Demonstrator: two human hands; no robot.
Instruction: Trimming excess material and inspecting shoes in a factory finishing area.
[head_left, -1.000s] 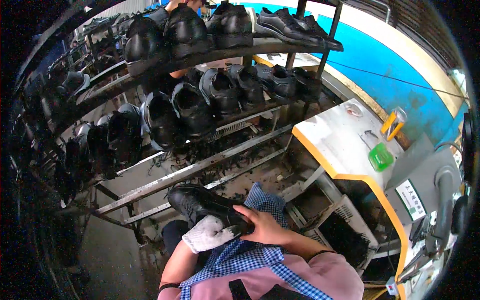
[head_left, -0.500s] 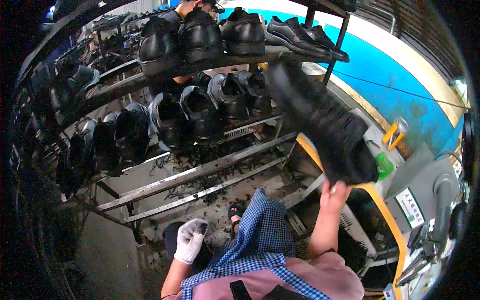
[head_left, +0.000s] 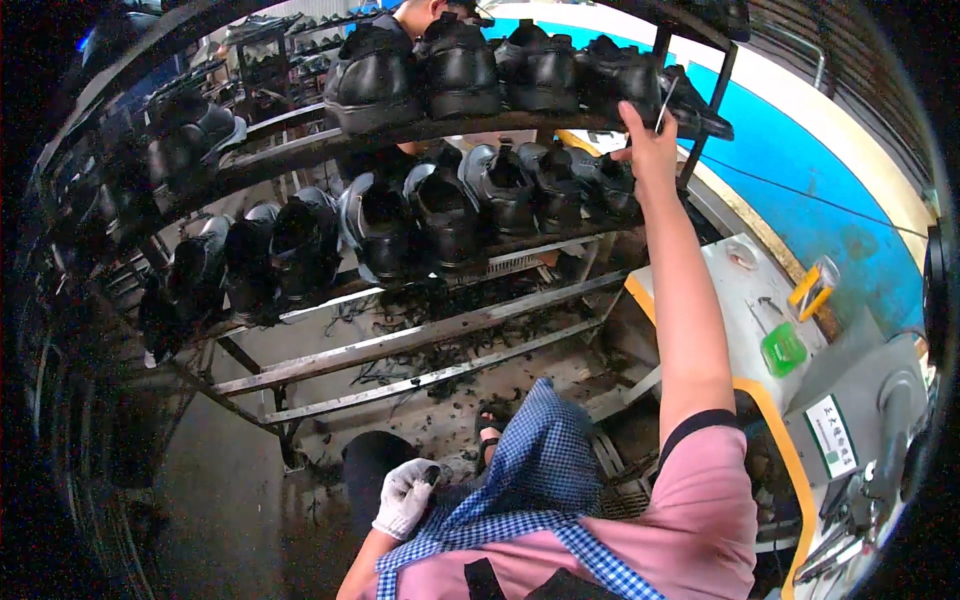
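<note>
My right hand [head_left: 652, 150] is raised at the upper shelf, beside a black leather shoe [head_left: 618, 80]. Its fingers are spread near the shelf edge, and a thin pale stick [head_left: 666, 106] juts up from between them. The stick's kind is not clear. Down by my lap, my left hand [head_left: 405, 497], in a white knit glove, is curled around a small dark piece [head_left: 432, 475] too small to name. More black shoes [head_left: 458, 75] line the upper shelf, heels toward me. A second row of black shoes [head_left: 440, 215] stands on the shelf below.
The metal rack's bare lower rails [head_left: 430, 340] cross in front of me, with dark scraps on the floor beneath. At right, a yellow-edged table [head_left: 765, 390] holds a green container [head_left: 783, 348], a yellow-and-clear container [head_left: 814, 288] and a grey machine [head_left: 850, 385]. Another person [head_left: 418, 18] is behind the rack.
My right hand has reached up and forward and has let go of the black shoe, which appears to stand on the upper shelf. My left hand stays low, near my lap.
</note>
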